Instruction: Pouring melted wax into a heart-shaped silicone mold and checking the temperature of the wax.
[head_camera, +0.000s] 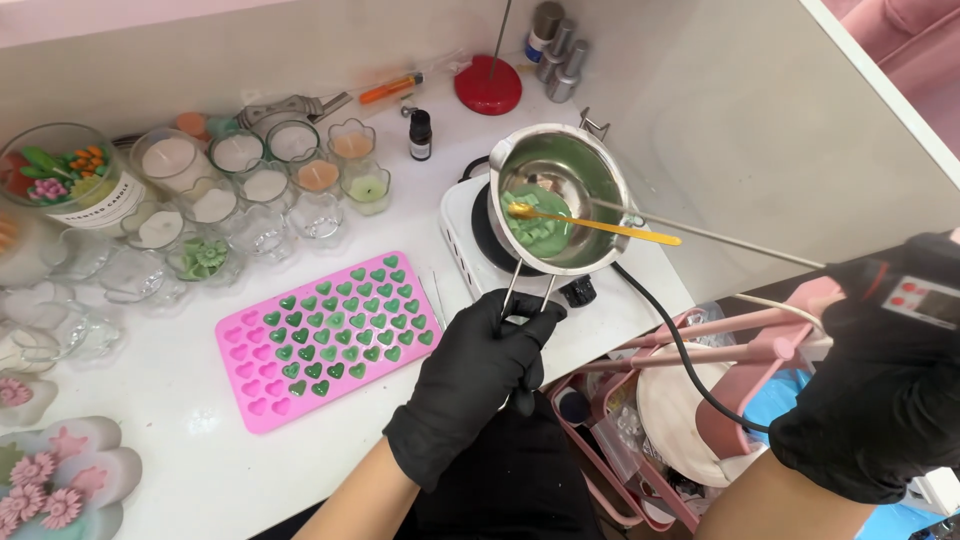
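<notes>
Head view — left hand (480, 370) grips melting pot (560, 195) handle — green wax inside

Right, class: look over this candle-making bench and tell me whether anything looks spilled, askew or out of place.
Nothing looks spilled. Two small oddities: the pink heart mould lies askew on the table and only partly filled, its lower left hearts without green wax. The yellow stirrer rests loose in the melting pot, sticking out over the rim.
</notes>
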